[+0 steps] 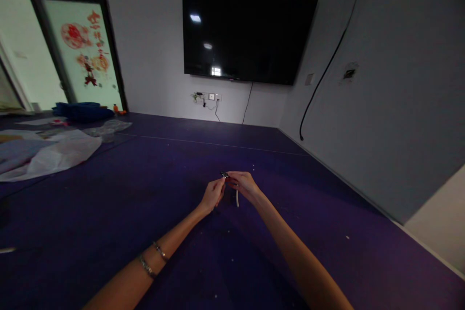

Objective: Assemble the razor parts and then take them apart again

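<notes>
**A:** Going left to right, what stood out?

**B:** Pale plastic sheeting (54, 155) lay spread on the purple floor (109, 213) at the far left, with a blue bundle (82, 110) behind it by the glass door (82, 53). Whether that bundle was a bag or only folded cloth could not be told, so nothing could be said of any contents. No other container showed.

**A:** And the hands?

**B:** The left hand (212, 194) was pinched shut on a small dark piece (224, 174), held above the floor at mid-frame. The right hand (244, 185) was closed beside it on the same item, fingertips nearly touching the left's, and a short white cord (237, 198) hung down from its grip.

**A:** What could have gone wrong?

**B:** The piece was tiny and dark, held only by fingertips over a dark floor in dim light. A slip would probably have dropped it where it was hard to find among the pale specks. Pulling the two hands apart too hard might also have strained the cord at its joint.

**A:** Further right?

**B:** A television (247, 34) on the wall, sockets (208, 97) below it, and a black cable (327, 68) running down the right wall.
</notes>
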